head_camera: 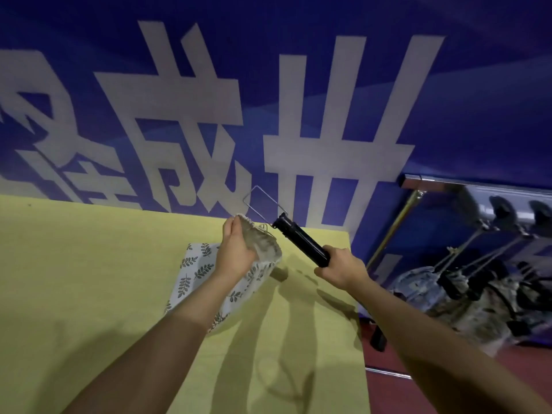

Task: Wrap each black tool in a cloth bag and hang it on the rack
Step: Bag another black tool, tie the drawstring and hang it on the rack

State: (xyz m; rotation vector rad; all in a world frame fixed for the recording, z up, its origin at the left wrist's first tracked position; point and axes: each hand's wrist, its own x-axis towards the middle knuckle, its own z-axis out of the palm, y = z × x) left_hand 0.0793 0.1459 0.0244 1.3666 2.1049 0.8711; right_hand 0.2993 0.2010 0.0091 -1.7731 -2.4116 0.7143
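head view, left to right. yellow worktop [89, 279] fills the lower left, set against a blue wall banner [448, 100] with large white characters. on the worktop lies a white cloth bag [195, 264] printed with dark leaf sprigs, partly hidden under the left forearm. the left hand [236, 252] is raised just above this cloth, its fingers [228, 227] curled round the mouth of a second, greyish cloth bag [264, 245], gripping its upper edge; the lower part of that bag hangs down to the leaf-print cloth. to the right, the black tool [301, 239], a slim dark cylinder, is held tilted, its far end pointing up and left toward the bag mouth. a thin wire loop [260, 195] projects from that far end and rises over the bag opening; whether the wire touches the cloth cannot be told. the right hand [340, 267] is clamped on the near end of the tool, fingers wrapped round the barrel. both forearms reach in from the lower edge. far right, beyond the worktop edge, a metal rack [415, 182] with a horizontal bar carries several hanging tools in patterned bags [424, 285], blurred. below them, a reddish floor [388, 363].
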